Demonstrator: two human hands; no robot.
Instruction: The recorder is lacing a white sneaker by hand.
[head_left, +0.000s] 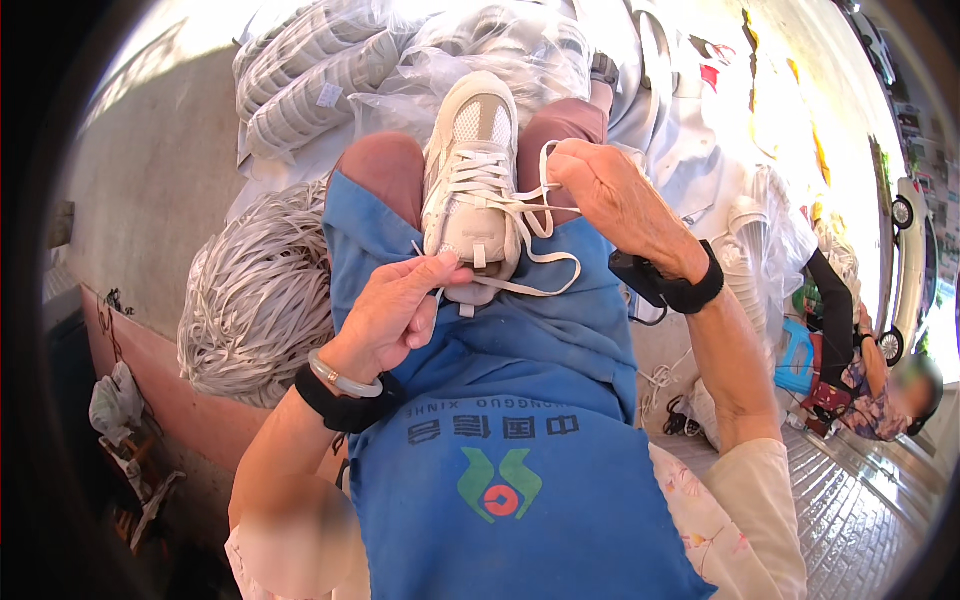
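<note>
A cream and beige sneaker (482, 215) rests between my knees on the blue apron, toe pointing away from me. Its flat cream shoelace (548, 283) crosses the tongue and loops loosely off the right side. My left hand (398, 305) is closed at the near left of the collar, thumb and fingertip pinching its edge. A short stretch of lace shows beside those fingers; whether they grip it too is unclear. Right of the shoe, my right hand (612, 195) is closed with a loop of the lace at its fingertips. The palm side of this hand is hidden.
A big bundle of pale laces (258, 295) lies left of my legs. Beyond the knees are stacked pale shoe parts (325, 80) and clear plastic bags (480, 50). More bagged shoes (740, 260) stand to the right. Another person (880, 400) sits at far right, near a parked car (908, 260).
</note>
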